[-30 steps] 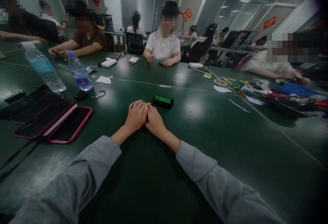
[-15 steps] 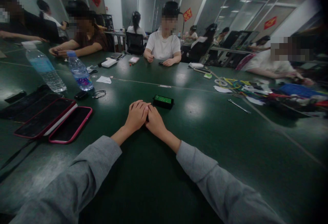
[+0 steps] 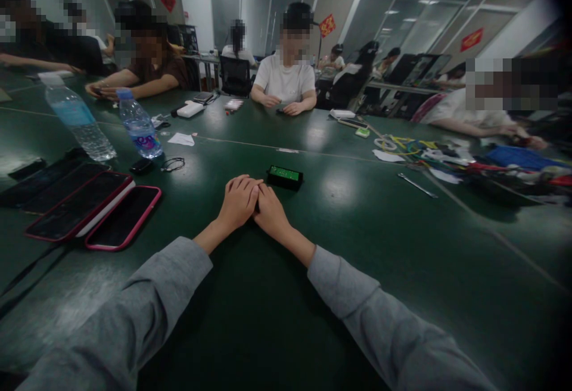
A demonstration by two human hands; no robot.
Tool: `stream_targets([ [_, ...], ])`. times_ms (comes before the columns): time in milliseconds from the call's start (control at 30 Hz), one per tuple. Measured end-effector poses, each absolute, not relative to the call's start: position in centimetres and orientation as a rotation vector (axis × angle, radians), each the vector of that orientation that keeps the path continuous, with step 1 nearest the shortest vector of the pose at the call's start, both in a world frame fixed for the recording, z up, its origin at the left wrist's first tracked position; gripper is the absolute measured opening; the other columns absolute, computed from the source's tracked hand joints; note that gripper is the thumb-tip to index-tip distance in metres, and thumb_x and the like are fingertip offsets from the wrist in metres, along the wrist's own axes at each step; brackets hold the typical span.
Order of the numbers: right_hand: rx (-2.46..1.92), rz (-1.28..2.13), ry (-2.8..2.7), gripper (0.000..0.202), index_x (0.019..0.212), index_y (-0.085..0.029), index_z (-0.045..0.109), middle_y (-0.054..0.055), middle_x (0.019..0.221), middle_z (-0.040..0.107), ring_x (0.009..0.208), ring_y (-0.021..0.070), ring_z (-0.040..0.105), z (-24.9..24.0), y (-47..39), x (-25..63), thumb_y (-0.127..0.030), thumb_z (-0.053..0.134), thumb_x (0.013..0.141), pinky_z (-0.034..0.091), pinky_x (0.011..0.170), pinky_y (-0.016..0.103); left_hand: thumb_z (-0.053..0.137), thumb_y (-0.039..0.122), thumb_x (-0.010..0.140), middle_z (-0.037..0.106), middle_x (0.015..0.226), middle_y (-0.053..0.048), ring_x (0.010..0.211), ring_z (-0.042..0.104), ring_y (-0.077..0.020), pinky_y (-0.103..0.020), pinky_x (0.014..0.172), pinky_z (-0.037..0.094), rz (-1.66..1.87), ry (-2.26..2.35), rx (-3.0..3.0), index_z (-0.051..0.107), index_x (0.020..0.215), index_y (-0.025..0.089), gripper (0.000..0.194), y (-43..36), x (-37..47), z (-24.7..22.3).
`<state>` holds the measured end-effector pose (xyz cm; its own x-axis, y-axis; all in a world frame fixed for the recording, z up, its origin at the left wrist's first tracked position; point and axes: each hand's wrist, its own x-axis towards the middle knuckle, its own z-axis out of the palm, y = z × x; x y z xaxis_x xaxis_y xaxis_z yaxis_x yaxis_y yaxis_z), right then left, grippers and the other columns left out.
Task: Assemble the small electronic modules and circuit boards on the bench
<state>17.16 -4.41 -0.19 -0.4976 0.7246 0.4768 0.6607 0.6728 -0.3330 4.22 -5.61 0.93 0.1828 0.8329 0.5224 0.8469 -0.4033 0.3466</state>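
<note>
My left hand (image 3: 241,201) and my right hand (image 3: 271,211) rest together on the dark green table (image 3: 250,295), one folded against the other. The fingers of my left hand are closed and lie over those of my right hand, whose fingertips are mostly hidden. Nothing shows between them. Just beyond my right hand, apart from it, lies a small open black case (image 3: 292,185) with a green circuit board (image 3: 286,173) inside. Grey sleeves cover both forearms.
At left stand two water bottles (image 3: 79,118) (image 3: 138,126), with phones in red cases (image 3: 124,218) and a black cord loop (image 3: 173,165) nearby. A wrench-like metal tool (image 3: 417,185) and a heap of cables (image 3: 447,155) lie at right. Several people sit around, one opposite (image 3: 286,78).
My hands and the black case have not moved. The person opposite has brought one hand nearer to the other.
</note>
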Motion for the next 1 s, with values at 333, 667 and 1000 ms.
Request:
stream_targets([
  [333, -1.065, 0.147, -2.29, 0.049, 0.128, -0.01, 0.048, 0.015, 0.122, 0.051, 0.108, 0.026, 0.048, -0.13, -4.49, 17.2, -0.008, 0.048, 0.079, 0.048, 0.094, 0.046, 0.02, 0.031, 0.099, 0.061, 0.127, -0.005, 0.128, 0.043, -0.0213, -0.044, 0.108, 0.03, -1.037, -1.716, -2.398, 0.055, 0.129, 0.023, 0.047, -5.66, 4.25, 0.98],
  [667, -1.057, 0.112, -2.309, 0.046, 0.125, -0.009, 0.049, 0.015, 0.118, 0.052, 0.103, 0.0252, 0.048, -0.15, -4.46, 17.13, -0.007, 0.046, 0.078, 0.046, 0.096, 0.046, 0.021, 0.031, 0.1, 0.061, 0.127, -0.005, 0.128, 0.043, -0.0209, -0.043, 0.109, 0.029, -1.05, -1.715, -2.399, 0.056, 0.128, 0.022, 0.046, -5.53, 4.29, 0.87],
  [1000, -1.063, 0.106, -2.305, 0.047, 0.125, -0.007, 0.049, 0.016, 0.119, 0.052, 0.104, 0.0259, 0.046, -0.04, -4.53, 17.14, -0.006, 0.047, 0.078, 0.047, 0.095, 0.045, 0.02, 0.031, 0.1, 0.062, 0.126, -0.005, 0.128, 0.044, -0.0208, -0.043, 0.108, 0.03, -1.051, -1.711, -2.391, 0.056, 0.128, 0.022, 0.047, -5.6, 4.3, 0.91],
])
